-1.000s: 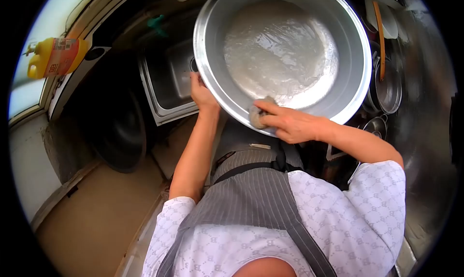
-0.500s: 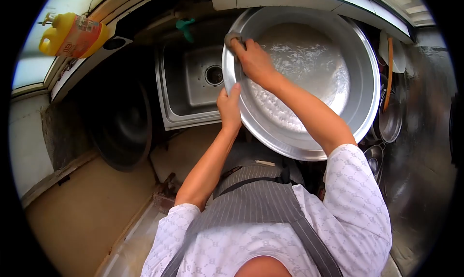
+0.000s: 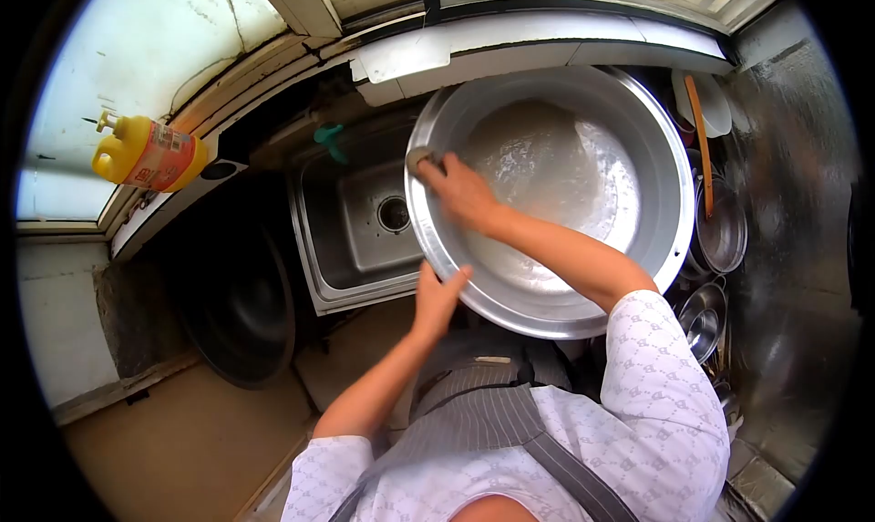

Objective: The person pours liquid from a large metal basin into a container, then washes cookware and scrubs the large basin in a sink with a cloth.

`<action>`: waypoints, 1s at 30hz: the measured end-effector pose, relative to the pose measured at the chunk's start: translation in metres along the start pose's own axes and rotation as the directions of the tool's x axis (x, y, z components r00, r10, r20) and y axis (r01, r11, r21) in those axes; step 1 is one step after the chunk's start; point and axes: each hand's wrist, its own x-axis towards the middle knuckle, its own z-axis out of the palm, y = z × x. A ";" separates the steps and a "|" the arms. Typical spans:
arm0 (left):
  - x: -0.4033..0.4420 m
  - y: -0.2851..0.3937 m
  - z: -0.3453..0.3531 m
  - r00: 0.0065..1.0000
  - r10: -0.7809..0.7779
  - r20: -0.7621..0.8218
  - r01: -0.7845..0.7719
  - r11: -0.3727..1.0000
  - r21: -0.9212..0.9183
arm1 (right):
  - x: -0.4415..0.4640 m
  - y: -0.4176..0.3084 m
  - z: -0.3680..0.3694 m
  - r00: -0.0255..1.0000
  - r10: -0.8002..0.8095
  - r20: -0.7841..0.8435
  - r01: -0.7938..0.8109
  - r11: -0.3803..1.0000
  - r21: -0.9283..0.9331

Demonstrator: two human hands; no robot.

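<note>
A large round metal basin (image 3: pixel 547 319) with shallow water in it stands in front of me, its left side overlapping the sink. My left hand (image 3: pixel 439 294) grips the basin's rim at the lower left, thumb over the edge. Slightly blurred, my right hand (image 3: pixel 462 190) presses a greyish scrubbing pad (image 3: pixel 423 161) against the rim at the upper left. Both the pad and the fingers touch the metal there. Part of the basin's inner wall is hidden under my right forearm.
The steel sink (image 3: pixel 355 235) with its drain lies left of the basin. A yellow pump bottle (image 3: pixel 150 155) stands on the window ledge. A dark round vessel (image 3: pixel 241 312) is at the left, a green item (image 3: pixel 330 141) behind the sink, and metal pots (image 3: pixel 720 226) at the right.
My right hand and the pad have gone from the basin's near rim to its left rim. The basin appears lower in view than half a second ago, as the head view has shifted.
</note>
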 end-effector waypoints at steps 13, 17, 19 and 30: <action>0.010 0.009 0.010 0.961 0.084 -0.265 -0.092 0.996 -0.018 | 0.090 0.074 0.008 0.931 0.287 -0.225 -0.339 0.909 -0.243; 0.002 0.007 0.015 0.963 0.086 -0.257 -0.109 0.991 -0.078 | 0.109 0.150 -0.005 0.886 0.382 -0.262 -0.458 0.810 -0.366; 0.002 0.009 0.018 0.954 0.116 -0.277 -0.149 0.984 -0.100 | 0.101 0.173 -0.030 0.879 0.395 -0.268 -0.474 0.784 -0.401; -0.024 0.007 0.023 0.975 0.064 -0.215 -0.088 0.991 -0.105 | -0.052 0.207 -0.089 0.674 0.670 -0.311 -0.737 0.580 -0.347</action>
